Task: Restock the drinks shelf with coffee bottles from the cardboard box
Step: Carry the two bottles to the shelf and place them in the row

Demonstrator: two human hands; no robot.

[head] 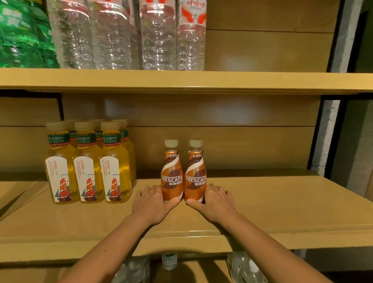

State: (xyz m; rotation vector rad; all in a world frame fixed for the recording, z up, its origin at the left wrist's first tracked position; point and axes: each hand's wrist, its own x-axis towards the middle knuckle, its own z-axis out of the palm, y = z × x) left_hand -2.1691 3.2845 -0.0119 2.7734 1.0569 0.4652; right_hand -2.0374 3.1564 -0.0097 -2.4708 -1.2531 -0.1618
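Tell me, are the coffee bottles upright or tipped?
Upright: the left coffee bottle and right coffee bottle stand caps up on the shelf.

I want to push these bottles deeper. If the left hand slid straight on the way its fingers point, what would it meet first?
Probably the shelf's back panel: the left hand points into the gap between the tea bottles and its coffee bottle. Depth is unclear.

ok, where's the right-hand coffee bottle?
Head view, middle shelf centre: the right coffee bottle stands upright beside the left coffee bottle, its base held by the right hand, tea bottles to the left.
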